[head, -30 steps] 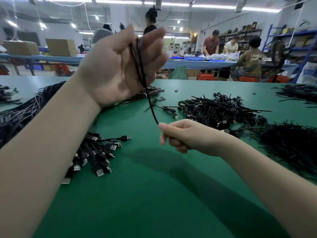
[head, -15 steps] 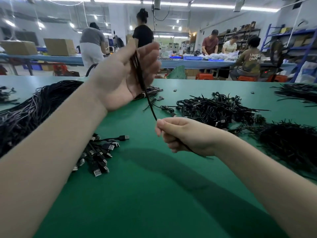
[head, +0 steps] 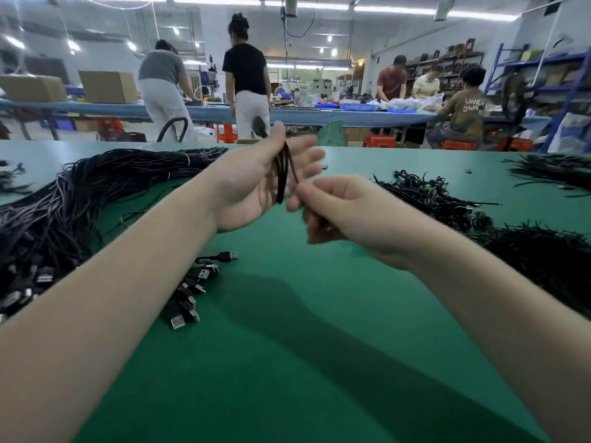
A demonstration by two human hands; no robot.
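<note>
My left hand (head: 256, 183) is raised palm-up over the green table (head: 287, 362). A black cable (head: 282, 174), folded into several strands, lies across its palm, held between thumb and fingers. Close beside it on the right, my right hand (head: 339, 209) has curled fingers that pinch the loose end of the same cable. The cable's far end sticks up behind my left thumb; its plug is blurred.
A big bundle of black USB cables (head: 64, 212) lies at the left, its plugs (head: 188, 295) spread near my left forearm. Piles of short black cables (head: 428, 193) and wires (head: 543, 254) lie at the right. Several people work at a blue bench (head: 204, 111) behind.
My left hand has come down and to the right with the folded cable. My right hand has risen toward it, so the stretch of cable between them is now very short.
</note>
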